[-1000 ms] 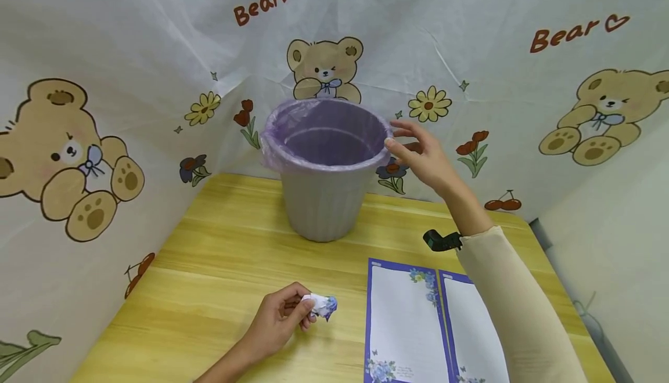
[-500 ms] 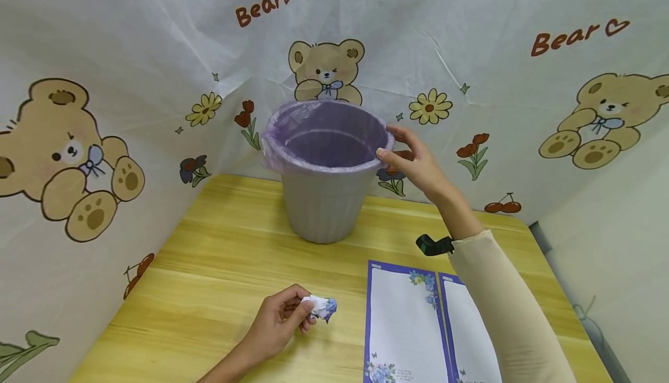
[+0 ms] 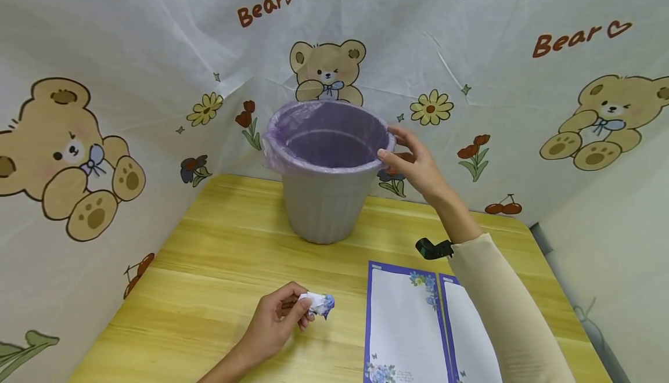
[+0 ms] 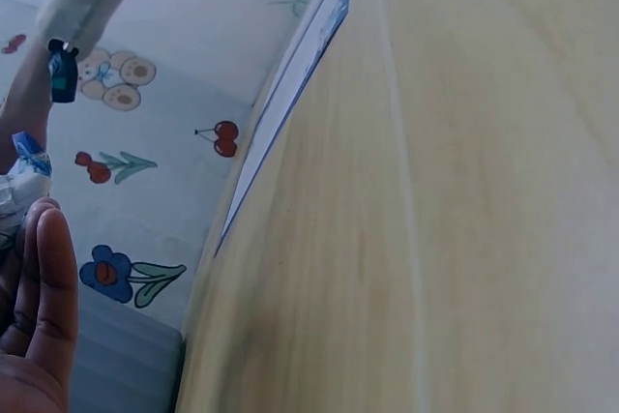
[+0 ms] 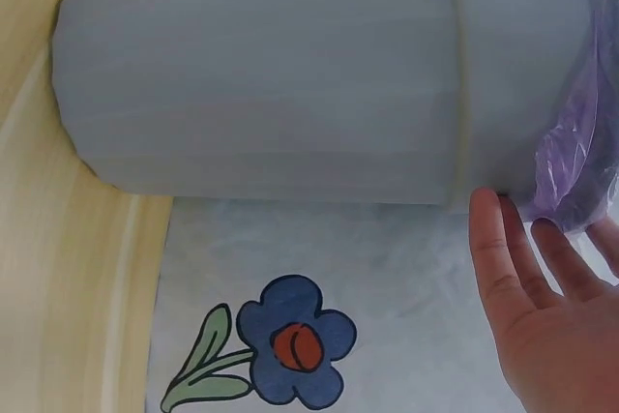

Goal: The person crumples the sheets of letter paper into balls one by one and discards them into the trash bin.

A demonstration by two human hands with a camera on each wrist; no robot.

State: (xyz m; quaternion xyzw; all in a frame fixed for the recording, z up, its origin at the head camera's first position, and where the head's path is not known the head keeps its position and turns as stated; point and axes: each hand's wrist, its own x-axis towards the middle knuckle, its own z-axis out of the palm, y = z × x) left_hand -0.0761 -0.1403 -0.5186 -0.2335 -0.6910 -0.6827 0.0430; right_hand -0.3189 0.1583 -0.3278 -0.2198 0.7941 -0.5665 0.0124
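A grey trash can (image 3: 326,209), lined with a thin purple plastic bag (image 3: 277,151), stands upright at the back of the table. My right hand (image 3: 415,165) holds its right rim, the thumb over the edge and the other fingers against the outside. In the right wrist view, the fingertips (image 5: 486,205) meet the wall just below the bag's folded edge. Low over the front of the table, my left hand (image 3: 274,319) pinches a crumpled piece of paper (image 3: 317,303), white with blue and purple print. Part of that crumpled paper (image 4: 27,181) shows at the left wrist view's edge.
Two sheets of letter paper (image 3: 407,325) with purple borders and blue flowers lie side by side at front right; my right sleeve (image 3: 509,302) covers part of one. A bear-print cloth (image 3: 366,0) hangs behind and beside the wooden table (image 3: 209,278).
My right hand has moved slightly left onto the trash can's rim, and its fingers have closed on it. The left hand with the crumpled paper stays nearly still.
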